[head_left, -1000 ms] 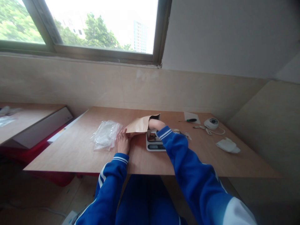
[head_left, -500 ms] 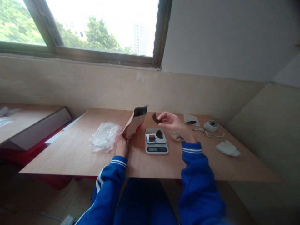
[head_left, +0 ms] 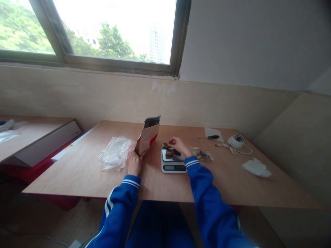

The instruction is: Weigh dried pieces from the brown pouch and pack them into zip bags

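My left hand is closed on the lower part of a brown paper pouch. The pouch leans to the right with its dark-lined mouth open, and a red patch shows on its side. Over the plate of a small white digital scale, my right hand pinches a dark brown dried piece at the plate's far left part. Other dark dried pieces lie on the mirror-like plate. My right hand partly covers the plate's right side. The digits on the display are too small to read.
Clear plastic bags lie left of the pouch. Right of the scale is a small clear packet. Farther right are a green-handled screwdriver on white paper, a white dome camera with its cable, and a crumpled white bag.
My right hand has moved down and left, bringing the dark dried piece from above the scale onto its plate. My left hand still holds the pouch, which has shifted slightly.
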`<state>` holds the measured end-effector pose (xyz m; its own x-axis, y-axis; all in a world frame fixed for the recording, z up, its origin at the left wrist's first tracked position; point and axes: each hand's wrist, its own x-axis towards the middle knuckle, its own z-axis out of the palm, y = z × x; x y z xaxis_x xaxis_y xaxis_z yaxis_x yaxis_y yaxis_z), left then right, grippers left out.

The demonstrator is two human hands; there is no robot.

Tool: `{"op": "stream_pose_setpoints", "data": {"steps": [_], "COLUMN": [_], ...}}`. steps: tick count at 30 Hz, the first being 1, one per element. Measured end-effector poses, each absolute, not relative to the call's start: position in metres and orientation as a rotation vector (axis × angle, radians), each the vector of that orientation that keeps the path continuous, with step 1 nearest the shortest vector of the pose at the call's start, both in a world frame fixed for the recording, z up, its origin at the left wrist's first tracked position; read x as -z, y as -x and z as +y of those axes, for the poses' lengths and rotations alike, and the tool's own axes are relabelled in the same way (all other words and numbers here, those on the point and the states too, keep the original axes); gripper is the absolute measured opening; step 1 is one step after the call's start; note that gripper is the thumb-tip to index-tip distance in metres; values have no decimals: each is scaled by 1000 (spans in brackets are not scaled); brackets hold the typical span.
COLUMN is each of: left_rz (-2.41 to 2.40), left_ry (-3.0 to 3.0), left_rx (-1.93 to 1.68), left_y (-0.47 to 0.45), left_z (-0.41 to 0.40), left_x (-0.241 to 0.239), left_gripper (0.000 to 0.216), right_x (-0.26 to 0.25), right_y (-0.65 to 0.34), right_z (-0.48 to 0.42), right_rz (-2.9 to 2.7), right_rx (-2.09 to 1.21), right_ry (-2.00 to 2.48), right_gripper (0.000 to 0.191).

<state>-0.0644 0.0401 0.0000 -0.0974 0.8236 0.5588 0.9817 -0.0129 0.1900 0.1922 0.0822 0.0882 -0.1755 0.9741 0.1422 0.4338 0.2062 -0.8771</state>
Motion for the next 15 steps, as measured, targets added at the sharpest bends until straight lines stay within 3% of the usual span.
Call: {"op": "stream_pose_setpoints", "data": {"steps": [7,15], "left_rz": [-1985,-1948], "left_ry": [1842,1855], "left_rx": [769,780], "left_y": [62,63], "left_z": [41,42], "left_x": [5,5], "left_gripper": [67,64], "right_x": [-102,-201], "right_y": [-203,-166], "right_z": [80,53], "right_rz": [-1786,-1794], "right_rx": [-698,-513], "right_ry": [1402,964], "right_gripper": [14,17]}}
